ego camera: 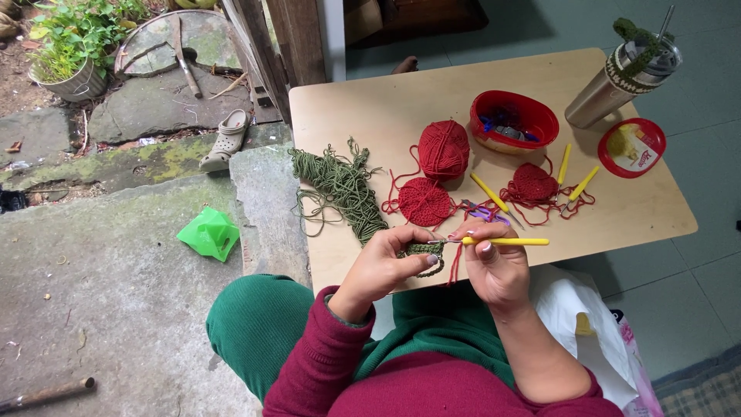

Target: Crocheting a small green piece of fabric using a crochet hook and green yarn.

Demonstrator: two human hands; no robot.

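A person sits at a low wooden table [587, 224], seen from above, crocheting. The right hand [494, 266] is curled, thumb and fingers pinching a yellow-handled crochet hook [505, 242] that lies level, handle pointing right, metal tip pointing left. The left hand [386, 262] is also curled, thumb and forefinger pinching a small green crochet piece [426, 250] at the table's near edge, right where the hook's tip meets it. The two hands are almost touching. A red strand [455, 266] hangs down between them.

Just beyond the hands, on the table, lies a flat red crochet round [423, 201], with a red yarn ball [444, 149] behind it. To the left is a loose pile of green yarn [340, 189]. To the right lie a second red round [535, 184] with tangled red thread, and three more yellow hooks [489, 192] around it. Farther back stands a red oval tub [513, 120] holding small items. At the far right corner are a round red-rimmed lid [631, 147] and a metal tumbler [617, 81] with a straw and a green crochet band.

The person wears a maroon sleeve [309, 355] and green trousers [247, 320]. A white plastic bag [579, 316] rests at their right side. To the left, stone paving [100, 255] carries a green plastic scrap [208, 233], a grey clog [226, 139] and a potted plant [73, 42].
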